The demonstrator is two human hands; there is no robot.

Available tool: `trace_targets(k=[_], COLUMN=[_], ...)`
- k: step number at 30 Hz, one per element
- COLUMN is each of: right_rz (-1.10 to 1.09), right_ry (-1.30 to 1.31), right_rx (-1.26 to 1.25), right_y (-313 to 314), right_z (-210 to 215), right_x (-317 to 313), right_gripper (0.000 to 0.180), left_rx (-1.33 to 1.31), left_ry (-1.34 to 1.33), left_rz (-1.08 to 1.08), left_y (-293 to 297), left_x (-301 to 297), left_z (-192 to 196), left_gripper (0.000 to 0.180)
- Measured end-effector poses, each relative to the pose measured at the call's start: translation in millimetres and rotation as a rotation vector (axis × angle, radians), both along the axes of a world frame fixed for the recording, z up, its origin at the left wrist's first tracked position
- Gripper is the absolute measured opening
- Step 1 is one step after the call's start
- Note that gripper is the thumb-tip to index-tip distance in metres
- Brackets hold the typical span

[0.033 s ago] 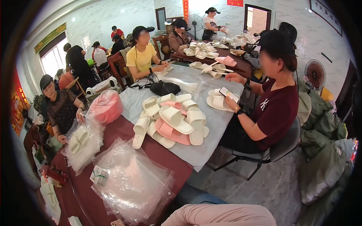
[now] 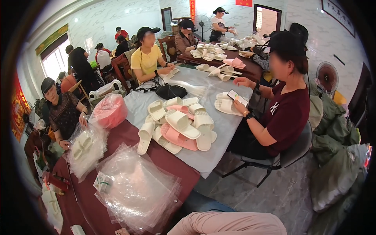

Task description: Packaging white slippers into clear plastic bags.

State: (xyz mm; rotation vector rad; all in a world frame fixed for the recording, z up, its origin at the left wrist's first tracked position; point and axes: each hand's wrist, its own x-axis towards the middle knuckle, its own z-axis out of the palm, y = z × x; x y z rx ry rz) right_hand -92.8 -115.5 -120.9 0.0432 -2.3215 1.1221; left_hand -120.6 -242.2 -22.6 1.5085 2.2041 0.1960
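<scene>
Neither of my hands shows; only my leg in pale pink trousers (image 2: 231, 225) comes in at the lower edge. Closest to me on the table lies a stack of clear plastic bags (image 2: 137, 188), with a bundle of small cards (image 2: 102, 182) held by a green band on its left side. Beyond it is a heap of slippers: a white slipper (image 2: 182, 123) rests across a pink slipper (image 2: 178, 138), among several others. At the right a co-worker (image 2: 288, 105) holds a phone (image 2: 237, 98) above a pair of white slippers (image 2: 225, 104).
A co-worker at the left handles bagged white slippers (image 2: 82, 145) beside a pink plastic bundle (image 2: 109, 111). Another in a yellow shirt (image 2: 147, 62) sits beyond a black bag (image 2: 171, 91). Large sacks (image 2: 337, 176) stand at the right, near a chair (image 2: 295, 150). More people work behind.
</scene>
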Motion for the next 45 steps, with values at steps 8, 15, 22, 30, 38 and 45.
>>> trace_targets(k=[8, 15, 22, 30, 38, 45], right_rz=[0.028, 0.122, 0.188, 0.21, 0.219, 0.231], right_ry=[-0.045, -0.064, -0.044, -0.062, -0.109, -0.145], right_rx=[-0.046, -0.041, -0.029, -0.015, -0.048, -0.092], right_y=[-8, -9, -4, 12, 9, -1], right_z=[-9, -3, 14, 24, 20, 17], right_x=[6, -4, -32, -35, -18, -5], right_gripper=[0.023, 0.024, 0.024, 0.025, 0.026, 0.026], left_rx=[-0.019, 0.01, 0.041, 0.079, 0.071, 0.049], left_ry=[-0.037, -0.047, -0.014, -0.017, -0.051, -0.075], left_rz=[-0.003, 0.065, 0.102, 0.094, 0.073, 0.058], left_y=[3, 5, 12, 33, 38, 37], left_x=[2, -6, -31, -43, -41, -40], left_z=[-1, 2, 17, 25, 24, 25], left_gripper=[0.041, 0.04, 0.039, 0.038, 0.037, 0.036])
